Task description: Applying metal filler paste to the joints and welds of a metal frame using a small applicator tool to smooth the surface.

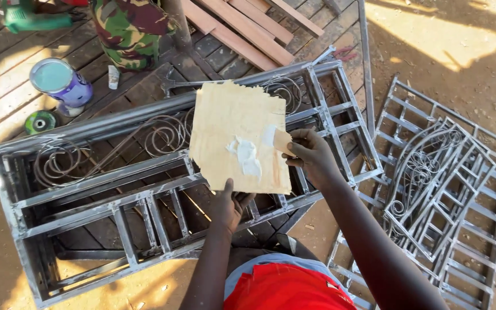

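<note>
At far left, on the plank floor (7,74), a tin of pale paint (58,80) stands open with a small green disc (40,121) just below it. A steel frame with scrollwork (116,189) lies across the middle of the view. Behind it stands another person in camouflage trousers (127,28), beside loose timber boards (248,28). The left hand (229,208) holds a ragged sheet of thin board (239,138) above the frame, thumb on the lower edge and fingers (247,200) curled beneath, closed on it. White filler (246,156) is smeared on the sheet's face. The right hand (311,155) meets the sheet's right edge, fingers pinched on a small tan scraper (282,142), apparently card or wood. To the right, stacked grilles (443,189) rest on the dirt ground (431,46).
</note>
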